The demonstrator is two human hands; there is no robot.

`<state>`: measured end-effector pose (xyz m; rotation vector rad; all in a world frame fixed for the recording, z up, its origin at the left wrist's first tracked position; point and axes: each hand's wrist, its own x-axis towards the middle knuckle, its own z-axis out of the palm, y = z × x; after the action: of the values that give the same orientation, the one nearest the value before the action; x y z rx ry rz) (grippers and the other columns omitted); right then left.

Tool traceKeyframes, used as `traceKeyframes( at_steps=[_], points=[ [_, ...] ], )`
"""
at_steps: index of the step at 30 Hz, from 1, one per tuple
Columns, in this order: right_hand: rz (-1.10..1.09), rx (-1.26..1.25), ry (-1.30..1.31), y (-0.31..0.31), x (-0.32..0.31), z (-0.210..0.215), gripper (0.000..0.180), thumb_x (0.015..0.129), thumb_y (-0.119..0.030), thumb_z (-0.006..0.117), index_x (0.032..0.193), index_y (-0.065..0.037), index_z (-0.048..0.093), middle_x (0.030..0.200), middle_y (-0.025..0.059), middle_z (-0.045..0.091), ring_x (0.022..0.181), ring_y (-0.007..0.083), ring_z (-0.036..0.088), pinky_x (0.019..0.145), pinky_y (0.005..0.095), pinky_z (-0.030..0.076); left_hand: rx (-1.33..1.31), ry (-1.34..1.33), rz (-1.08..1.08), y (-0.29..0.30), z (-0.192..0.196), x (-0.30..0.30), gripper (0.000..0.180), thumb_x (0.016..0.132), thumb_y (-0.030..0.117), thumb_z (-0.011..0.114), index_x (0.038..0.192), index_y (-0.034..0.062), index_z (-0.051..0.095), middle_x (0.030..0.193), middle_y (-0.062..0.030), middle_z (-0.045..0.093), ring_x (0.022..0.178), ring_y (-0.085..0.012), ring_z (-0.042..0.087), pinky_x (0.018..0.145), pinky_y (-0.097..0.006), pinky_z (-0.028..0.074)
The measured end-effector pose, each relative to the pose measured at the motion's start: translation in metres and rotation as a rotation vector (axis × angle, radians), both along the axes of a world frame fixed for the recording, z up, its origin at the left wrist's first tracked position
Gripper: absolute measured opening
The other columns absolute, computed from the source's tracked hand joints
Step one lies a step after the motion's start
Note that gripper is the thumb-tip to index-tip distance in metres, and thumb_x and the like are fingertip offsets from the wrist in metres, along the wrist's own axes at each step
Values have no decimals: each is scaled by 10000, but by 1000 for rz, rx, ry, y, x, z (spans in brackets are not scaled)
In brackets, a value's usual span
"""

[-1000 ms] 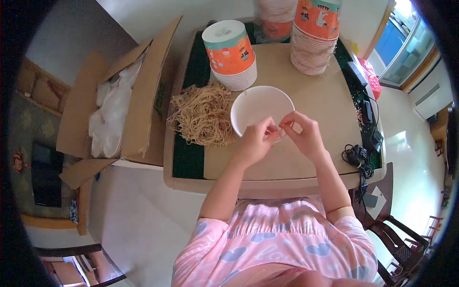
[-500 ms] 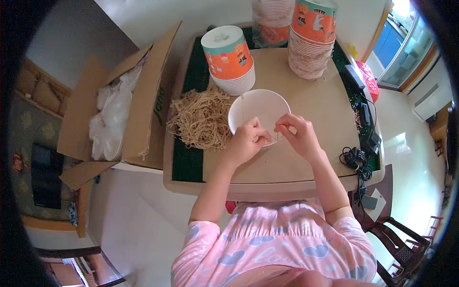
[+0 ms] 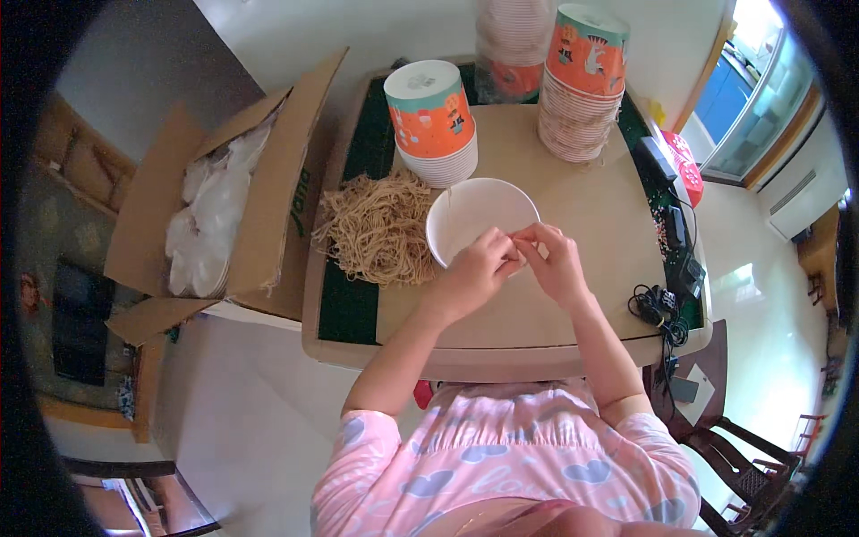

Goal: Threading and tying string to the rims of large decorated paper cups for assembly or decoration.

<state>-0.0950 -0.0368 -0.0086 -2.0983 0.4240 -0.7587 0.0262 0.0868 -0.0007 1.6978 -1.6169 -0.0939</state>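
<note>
The white bowl [image 3: 470,210], round mouth upward and without a long axis, lies ahead of your hands on the table [image 3: 582,201]. Your left hand [image 3: 480,266], nearer its centre line, and right hand [image 3: 557,267] meet at its near-right rim, fingertips pinched; any strand gripped cannot be told. The tan string pile [image 3: 380,231] lies left.

green lettering [image 3: 299,202] on carton [image 3: 288,161], script [image 3: 503,484] on shirt [image 3: 528,431]
</note>
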Motion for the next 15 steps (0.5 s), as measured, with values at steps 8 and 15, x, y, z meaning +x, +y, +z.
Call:
traceKeyframes(
  at_steps=[8, 15],
  points=[
    [-115, 280, -310, 30, 12, -35, 75, 844, -22, 678, 918, -23, 664, 946, 85, 694, 824, 178, 612, 753, 298, 492, 386, 1377, 14, -2, 0, 24, 129, 937, 178, 590, 919, 54, 619, 747, 12, 579, 565, -54, 507, 441, -197, 338],
    [-191, 6, -465, 38, 16, -42, 151, 813, -11, 696, 962, -24, 676, 981, 95, 691, 885, 216, 634, 790, 319, 506, 401, 1456, 24, -1, -3, 26, 174, 942, 194, 579, 876, 41, 630, 722, 7, 572, 570, -55, 511, 440, -180, 318]
  ],
)
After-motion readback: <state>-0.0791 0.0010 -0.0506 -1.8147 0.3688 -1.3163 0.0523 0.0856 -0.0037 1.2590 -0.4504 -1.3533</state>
